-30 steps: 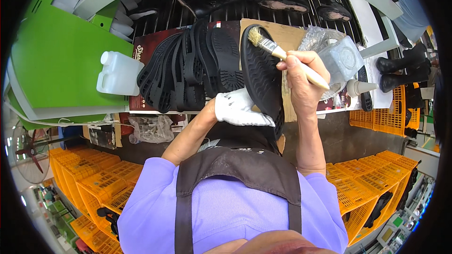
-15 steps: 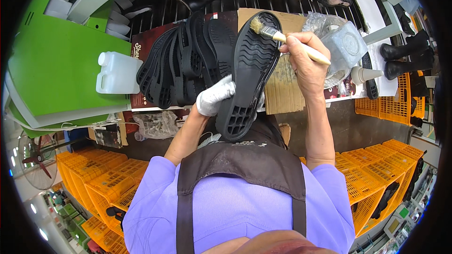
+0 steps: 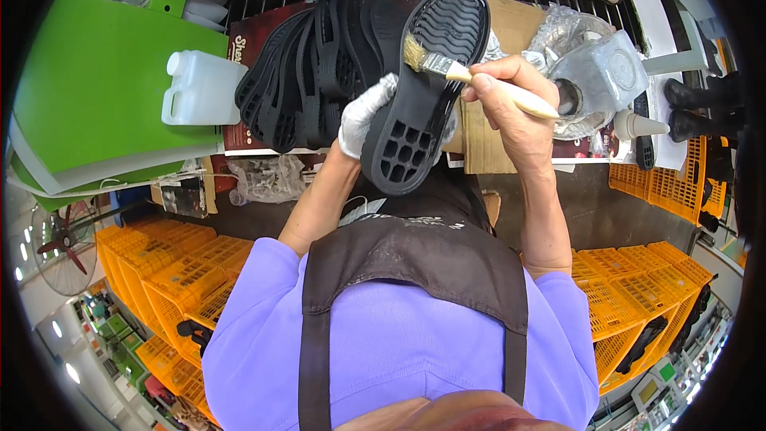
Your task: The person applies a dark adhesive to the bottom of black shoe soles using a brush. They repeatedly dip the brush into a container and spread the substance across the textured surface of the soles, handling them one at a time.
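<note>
The gloved left hand (image 3: 365, 114) is clamping a black shoe sole (image 3: 425, 84), now raised and turned face-up over the bench. The right hand (image 3: 511, 100), fingers closed on a brush (image 3: 459, 72), is laying bristles on its far left edge, so coating is proceeding.

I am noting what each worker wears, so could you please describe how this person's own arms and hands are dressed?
The left hand wears a white knitted glove, smudged grey in places. The right hand is bare, with no glove. Both forearms are bare up to short lilac sleeves. A dark brown apron with straps lies over the shirt.
</note>
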A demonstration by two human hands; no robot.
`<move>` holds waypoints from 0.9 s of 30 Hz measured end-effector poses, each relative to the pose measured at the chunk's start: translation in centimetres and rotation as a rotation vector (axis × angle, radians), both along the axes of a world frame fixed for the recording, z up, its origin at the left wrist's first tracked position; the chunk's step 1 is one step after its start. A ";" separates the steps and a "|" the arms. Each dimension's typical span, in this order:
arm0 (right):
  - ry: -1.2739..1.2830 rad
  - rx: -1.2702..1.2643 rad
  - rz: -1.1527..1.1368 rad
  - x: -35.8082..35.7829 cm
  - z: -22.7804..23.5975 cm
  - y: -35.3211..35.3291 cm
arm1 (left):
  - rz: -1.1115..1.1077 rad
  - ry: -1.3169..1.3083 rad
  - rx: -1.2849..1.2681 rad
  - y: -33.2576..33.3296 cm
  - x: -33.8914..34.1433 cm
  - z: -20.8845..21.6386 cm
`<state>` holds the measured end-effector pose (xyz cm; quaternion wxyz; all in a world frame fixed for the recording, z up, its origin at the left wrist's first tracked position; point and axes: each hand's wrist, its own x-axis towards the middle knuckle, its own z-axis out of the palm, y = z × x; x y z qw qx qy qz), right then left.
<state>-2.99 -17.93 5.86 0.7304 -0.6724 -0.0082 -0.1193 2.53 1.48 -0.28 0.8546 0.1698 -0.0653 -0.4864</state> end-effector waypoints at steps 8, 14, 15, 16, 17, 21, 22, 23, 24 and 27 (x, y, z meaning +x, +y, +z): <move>0.053 -0.044 0.041 -0.7 0.4 1.5 | 0.158 0.109 -0.225 -0.4 1.6 -0.7; 0.020 -0.083 0.083 -1.2 0.8 2.3 | 0.231 0.100 0.031 -0.9 1.9 0.9; 0.018 -0.086 0.099 -1.3 0.9 2.4 | 0.253 0.109 0.025 -1.0 1.9 1.2; 0.016 -0.089 0.115 -1.4 1.1 2.5 | 0.276 0.119 0.019 -1.0 2.0 1.4; 0.013 -0.092 0.130 -1.5 1.3 2.5 | 0.298 0.129 0.013 -1.0 2.0 1.7; 0.014 -0.169 0.197 -1.4 2.0 2.3 | 0.315 0.092 0.075 -0.5 2.0 2.2; 0.047 -0.142 0.221 -1.3 2.5 2.2 | 0.314 0.076 0.090 -0.4 1.9 2.6; 0.081 -0.117 0.246 -1.2 3.1 2.2 | 0.314 0.095 0.068 -0.2 1.8 2.8; 0.115 -0.092 0.272 -1.1 3.5 2.2 | 0.314 0.114 0.046 0.0 1.7 2.9; 0.065 -0.115 0.332 -0.6 3.5 1.8 | 0.375 -0.340 0.217 0.6 1.1 3.5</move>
